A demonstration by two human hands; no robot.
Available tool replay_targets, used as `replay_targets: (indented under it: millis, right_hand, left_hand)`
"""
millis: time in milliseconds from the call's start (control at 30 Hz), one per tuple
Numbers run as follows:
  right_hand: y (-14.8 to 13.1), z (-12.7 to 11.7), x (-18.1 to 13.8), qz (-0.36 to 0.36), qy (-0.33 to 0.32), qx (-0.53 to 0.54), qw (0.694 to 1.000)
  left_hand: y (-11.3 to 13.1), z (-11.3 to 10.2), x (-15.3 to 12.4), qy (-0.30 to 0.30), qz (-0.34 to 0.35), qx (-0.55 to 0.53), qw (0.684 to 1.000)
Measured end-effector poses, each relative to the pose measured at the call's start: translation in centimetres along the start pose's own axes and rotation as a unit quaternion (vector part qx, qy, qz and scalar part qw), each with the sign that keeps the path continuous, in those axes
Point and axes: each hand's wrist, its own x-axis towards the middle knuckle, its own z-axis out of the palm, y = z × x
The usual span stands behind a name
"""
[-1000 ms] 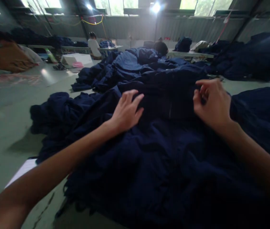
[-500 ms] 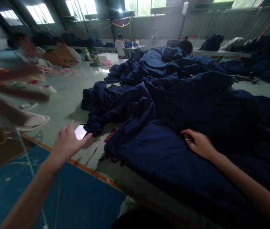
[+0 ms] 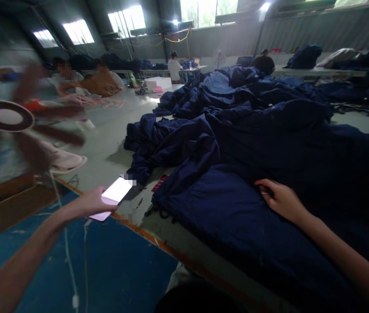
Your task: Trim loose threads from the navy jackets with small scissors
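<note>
My left hand [image 3: 94, 202] grips a smartphone [image 3: 117, 190] with a bright white screen, held over the table's orange edge. What the screen shows cannot be read. On the right, my right hand [image 3: 278, 195] rests on a dark navy garment [image 3: 217, 204], its fingers curled together. A small shiny bit shows by those fingers, too little to name. The garment lies spread across the table, with gathered cloth at its far left end. Next to its left edge lies a red printed tag [image 3: 159, 183].
A fan [image 3: 6, 115] with blurred blades stands at the left, its white cord hanging over the blue floor [image 3: 128, 269]. Behind the garment rises a heap of navy clothes [image 3: 217, 84]. Co-workers sit or stand farther back, near a white box [image 3: 157, 82].
My left hand has picked up the phone from the table and drawn it back toward me. My right hand stays on the garment. The view has turned slightly left.
</note>
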Motion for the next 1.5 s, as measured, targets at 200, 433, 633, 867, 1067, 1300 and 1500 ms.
replay_targets:
  millis: [200, 433, 633, 867, 1067, 1300, 1500]
  right_hand:
    - [-0.1, -0.3, 0.0, 0.007, 0.016, 0.041, 0.999]
    - [-1.0, -1.2, 0.3, 0.035, 0.012, 0.059, 0.998]
    - [-1.0, -1.2, 0.2, 0.073, 0.019, 0.048, 0.996]
    - [-1.1, -1.5, 0.0, 0.114, 0.009, 0.011, 0.993]
    - [-1.4, -1.5, -0.2, 0.116, 0.023, -0.005, 0.993]
    - [-1.6, -1.5, -0.2, 0.126, 0.026, -0.007, 0.992]
    - [-1.5, -1.5, -0.2, 0.126, 0.021, -0.013, 0.992]
  left_hand:
    - [2.4, 2.5, -8.7, -0.009, -0.075, -0.222, 0.972]
    - [8.0, 7.2, -12.4, -0.077, -0.097, -0.452, 0.883]
    - [8.9, 8.9, -15.2, -0.171, -0.132, -0.632, 0.744]
    - [6.9, 13.7, -19.3, -0.202, -0.177, -0.709, 0.652]
    - [7.5, 14.0, -21.9, -0.245, -0.156, -0.714, 0.637]
    - [7.8, 14.7, -23.6, -0.236, -0.173, -0.701, 0.651]
    - [7.2, 15.6, -24.8, -0.232, -0.123, -0.638, 0.724]
